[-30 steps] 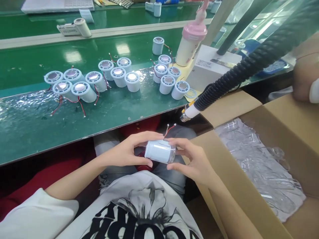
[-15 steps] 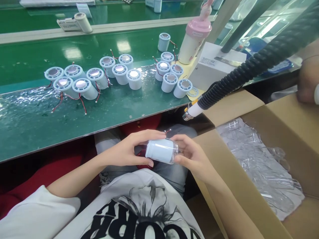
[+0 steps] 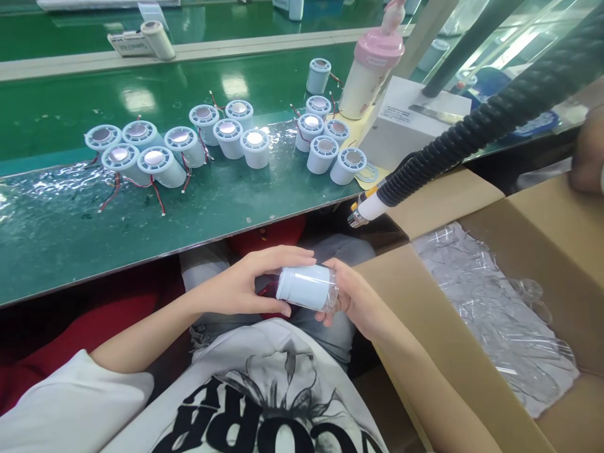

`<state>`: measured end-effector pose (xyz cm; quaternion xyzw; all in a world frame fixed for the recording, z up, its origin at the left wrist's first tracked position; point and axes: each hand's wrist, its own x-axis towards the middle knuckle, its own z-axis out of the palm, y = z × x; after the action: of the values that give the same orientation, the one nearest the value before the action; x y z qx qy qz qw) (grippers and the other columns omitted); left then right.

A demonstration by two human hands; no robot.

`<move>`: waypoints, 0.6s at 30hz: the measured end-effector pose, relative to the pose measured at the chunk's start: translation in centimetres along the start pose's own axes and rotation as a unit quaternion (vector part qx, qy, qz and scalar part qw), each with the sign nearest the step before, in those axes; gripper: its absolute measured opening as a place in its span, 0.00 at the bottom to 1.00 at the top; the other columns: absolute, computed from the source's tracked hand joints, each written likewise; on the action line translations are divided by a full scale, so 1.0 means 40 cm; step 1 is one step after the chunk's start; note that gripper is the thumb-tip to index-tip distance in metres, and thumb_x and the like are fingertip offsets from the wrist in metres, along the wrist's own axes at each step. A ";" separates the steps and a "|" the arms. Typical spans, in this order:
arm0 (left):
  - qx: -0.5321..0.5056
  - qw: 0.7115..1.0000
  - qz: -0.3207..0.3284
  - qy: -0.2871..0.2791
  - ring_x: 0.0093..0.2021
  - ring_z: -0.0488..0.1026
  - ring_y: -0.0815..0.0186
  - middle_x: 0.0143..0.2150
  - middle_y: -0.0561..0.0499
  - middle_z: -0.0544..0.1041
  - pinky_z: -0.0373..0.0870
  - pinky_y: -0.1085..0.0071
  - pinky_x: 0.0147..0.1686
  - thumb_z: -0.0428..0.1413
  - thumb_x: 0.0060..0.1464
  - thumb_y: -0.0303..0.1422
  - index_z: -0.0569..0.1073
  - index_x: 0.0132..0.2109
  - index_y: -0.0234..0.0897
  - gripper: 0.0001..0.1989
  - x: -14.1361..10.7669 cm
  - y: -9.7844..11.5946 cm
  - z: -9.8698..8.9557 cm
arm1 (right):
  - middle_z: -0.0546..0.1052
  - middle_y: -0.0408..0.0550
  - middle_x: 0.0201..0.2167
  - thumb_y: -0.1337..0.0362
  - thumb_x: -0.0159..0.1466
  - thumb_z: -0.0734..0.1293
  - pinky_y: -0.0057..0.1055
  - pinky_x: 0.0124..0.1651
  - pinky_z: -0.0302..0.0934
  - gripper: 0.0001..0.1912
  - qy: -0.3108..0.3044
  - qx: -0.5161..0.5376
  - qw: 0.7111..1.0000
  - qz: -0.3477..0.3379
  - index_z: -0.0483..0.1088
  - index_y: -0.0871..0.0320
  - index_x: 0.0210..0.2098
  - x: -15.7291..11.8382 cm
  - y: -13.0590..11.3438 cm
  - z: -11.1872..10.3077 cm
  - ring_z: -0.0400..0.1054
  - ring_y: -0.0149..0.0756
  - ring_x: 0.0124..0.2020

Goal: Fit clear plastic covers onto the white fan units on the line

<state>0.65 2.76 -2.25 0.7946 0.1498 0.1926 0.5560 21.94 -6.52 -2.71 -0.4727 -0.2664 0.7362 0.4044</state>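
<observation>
Over my lap lies a light blue cylinder in a clear plastic sleeve point(image 3: 306, 286), on its side and slightly tilted. My left hand point(image 3: 255, 280) grips its left end, thumb below and fingers along the top. At the other end, my right hand point(image 3: 356, 296) is closed round the clear sleeve, some fingertips showing underneath. On the bench stand several similar light blue cylinders point(image 3: 155, 167), each with a slotted ring and a silvery disc on top. Thin red and dark wires with small white plugs trail from many of them.
An open cardboard box point(image 3: 453, 352) at my right holds many clear plastic pieces point(image 3: 495, 314). A black corrugated hose with a metal tip point(image 3: 359, 217) reaches over the bench edge. A pink-lidded bottle point(image 3: 372, 69) stands beside a grey metal block point(image 3: 401, 119). Another person's arm point(image 3: 587, 151) shows at far right.
My right hand has turned; its thumb has left the near side of the sleeve and fingertips now show below it. The plug above the cylinder is out of sight. My left hand stays put.
</observation>
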 end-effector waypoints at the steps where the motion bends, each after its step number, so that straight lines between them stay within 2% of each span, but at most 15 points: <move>1: -0.005 1.000 -0.002 0.000 0.64 0.63 0.53 0.64 0.43 0.66 0.64 0.59 0.61 0.66 0.47 0.31 0.65 0.63 0.48 0.36 0.000 0.000 0.000 | 0.75 0.40 0.19 0.40 0.54 0.69 0.24 0.18 0.65 0.26 -0.005 0.005 1.000 0.009 0.62 0.55 0.34 0.001 0.000 0.002 0.72 0.32 0.18; 4: -0.022 1.000 -0.006 0.003 0.64 0.63 0.53 0.64 0.43 0.66 0.66 0.59 0.59 0.66 0.47 0.31 0.65 0.62 0.47 0.36 -0.001 0.000 0.001 | 0.75 0.42 0.18 0.37 0.54 0.66 0.21 0.16 0.62 0.28 -0.024 0.025 0.999 0.041 0.64 0.57 0.33 0.004 -0.002 0.008 0.70 0.30 0.16; 8: -0.020 1.000 0.004 0.007 0.64 0.63 0.53 0.64 0.44 0.65 0.64 0.59 0.60 0.66 0.46 0.30 0.66 0.62 0.49 0.36 0.000 -0.001 0.003 | 0.75 0.47 0.17 0.35 0.59 0.59 0.17 0.13 0.59 0.32 -0.053 0.053 0.992 0.105 0.67 0.61 0.26 0.005 -0.008 0.014 0.67 0.26 0.13; 12: -0.013 1.000 0.011 0.009 0.63 0.64 0.53 0.64 0.44 0.65 0.66 0.60 0.58 0.66 0.46 0.29 0.66 0.61 0.50 0.35 -0.002 -0.006 0.007 | 0.74 0.46 0.16 0.38 0.65 0.50 0.15 0.11 0.56 0.35 -0.053 0.084 0.983 0.157 0.69 0.62 0.27 0.004 -0.013 0.017 0.66 0.25 0.12; 16: -0.051 0.998 -0.020 0.018 0.61 0.65 0.53 0.62 0.42 0.66 0.71 0.64 0.53 0.65 0.48 0.28 0.67 0.60 0.47 0.33 -0.003 -0.002 0.016 | 0.71 0.45 0.15 0.35 0.64 0.47 0.16 0.10 0.54 0.38 -0.076 0.066 0.982 0.159 0.69 0.61 0.28 0.004 -0.005 0.016 0.64 0.25 0.11; 18: -0.081 0.995 -0.054 0.024 0.60 0.66 0.54 0.61 0.42 0.66 0.72 0.65 0.52 0.64 0.49 0.29 0.66 0.61 0.45 0.32 -0.003 0.006 0.020 | 0.71 0.45 0.16 0.31 0.61 0.48 0.18 0.12 0.57 0.40 -0.087 0.030 0.988 0.122 0.69 0.61 0.31 0.004 0.005 0.011 0.65 0.27 0.12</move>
<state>0.94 1.96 -2.27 0.7328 0.1898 0.1925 0.6245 21.43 -6.50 -2.77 -0.4235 -0.2183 0.8262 0.3006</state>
